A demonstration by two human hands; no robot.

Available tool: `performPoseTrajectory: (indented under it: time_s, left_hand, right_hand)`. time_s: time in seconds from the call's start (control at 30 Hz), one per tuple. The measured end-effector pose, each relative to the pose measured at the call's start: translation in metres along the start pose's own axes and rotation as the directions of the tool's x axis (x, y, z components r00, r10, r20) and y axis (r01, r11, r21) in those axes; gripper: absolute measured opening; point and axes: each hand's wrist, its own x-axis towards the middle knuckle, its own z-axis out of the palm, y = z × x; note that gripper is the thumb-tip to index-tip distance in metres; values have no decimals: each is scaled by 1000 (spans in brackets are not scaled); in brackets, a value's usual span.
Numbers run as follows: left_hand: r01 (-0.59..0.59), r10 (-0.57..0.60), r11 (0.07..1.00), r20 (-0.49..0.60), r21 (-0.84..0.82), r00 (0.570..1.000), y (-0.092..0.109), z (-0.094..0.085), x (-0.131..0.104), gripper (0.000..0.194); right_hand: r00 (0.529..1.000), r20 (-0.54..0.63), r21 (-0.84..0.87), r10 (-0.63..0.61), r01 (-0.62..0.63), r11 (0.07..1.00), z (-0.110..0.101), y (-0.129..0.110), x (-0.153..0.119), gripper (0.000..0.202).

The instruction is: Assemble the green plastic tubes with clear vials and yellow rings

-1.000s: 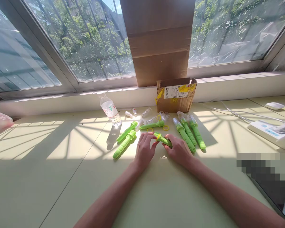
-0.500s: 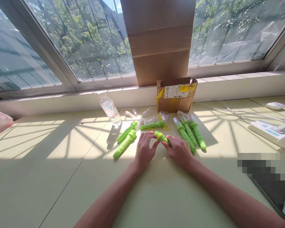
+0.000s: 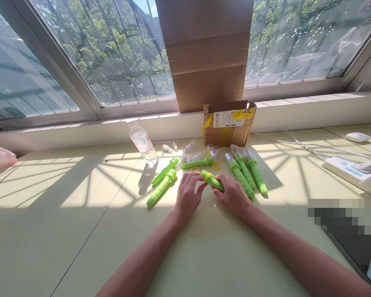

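My right hand [image 3: 233, 193] is closed around the body of a green bamboo-shaped plastic tube [image 3: 217, 184]. A yellow ring [image 3: 207, 177] sits around its threaded end. My left hand [image 3: 188, 192] has its fingertips and thumb bent about that threaded end, by the ring. To the left lie two more green tubes [image 3: 162, 188] without caps, and another green tube [image 3: 198, 162] lies crosswise behind my hands. On the right, three green tubes with clear caps [image 3: 241, 178] lie side by side. Loose yellow rings [image 3: 215, 166] and clear caps [image 3: 191, 146] are scattered behind.
A water bottle [image 3: 144, 144] stands at the back left near two small white pieces [image 3: 167, 149]. An open cardboard box [image 3: 228, 134] is against the sill. Farther right are a power strip [image 3: 343, 169] with cables and a white mouse [image 3: 358, 137]. A pink bag [image 3: 0, 159] lies far left.
The held tube has turned slightly, and my right thumb has shifted so that more of its body shows. My left hand is almost unmoved. Other things stay in place.
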Motion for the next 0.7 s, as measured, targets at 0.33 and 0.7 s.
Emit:
performPoseTrajectory:
  time_s: [0.33,0.7]
  left_hand:
    - [-14,13,1000,-44,-17,999,4,-2,2,15]
    - [-8,7,1000,-63,-15,998,5,-3,3,14]
  right_hand:
    - [997,-52,72,-51,55,996,-3,-2,-1,18]
    - [1000,27,-107,10,-7,994,-8,-6,-2,20]
